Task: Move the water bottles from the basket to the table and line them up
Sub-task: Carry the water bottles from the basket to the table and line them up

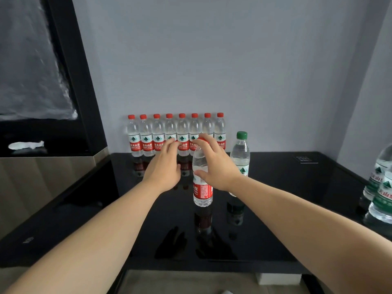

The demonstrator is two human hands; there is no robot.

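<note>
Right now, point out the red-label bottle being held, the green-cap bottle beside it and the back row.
red-label bottle (202,193): head view, its label.
green-cap bottle (241,135): head view, its cap.
back row (146,144): head view, second bottle's label from left.

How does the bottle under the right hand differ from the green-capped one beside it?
The red-capped bottle has a red label; the green-capped bottle has a green-marked one. The right hand grips the red-capped bottle; the green-capped bottle stands free, farther back. Both are clear, upright, on the black table.
</note>
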